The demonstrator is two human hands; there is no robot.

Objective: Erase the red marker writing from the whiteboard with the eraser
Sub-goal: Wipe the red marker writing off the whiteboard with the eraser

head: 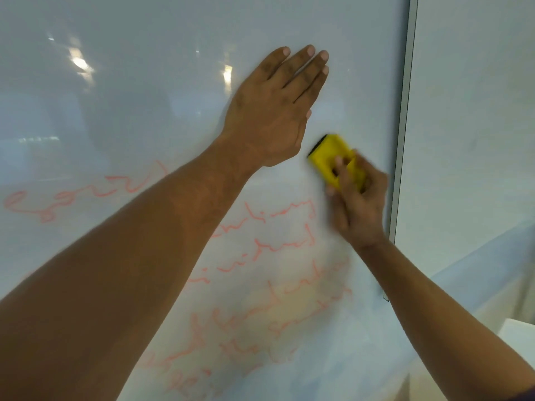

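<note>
A glossy whiteboard (144,82) fills the view. Red marker writing (269,247) runs in several lines across its lower half, with one more line at the far left (43,204). My right hand (359,204) grips a yellow eraser (333,157) with a black pad, pressed on the board near its right edge, above the writing. It is blurred by motion. My left hand (275,111) lies flat on the board, fingers together and pointing up, just left of the eraser and holding nothing. My left forearm hides part of the writing.
The board's grey metal frame edge (402,140) runs down just right of the eraser. Beyond it is a pale wall (477,111). A white ledge or box corner (518,331) shows at the lower right. Ceiling lights reflect in the upper left of the board.
</note>
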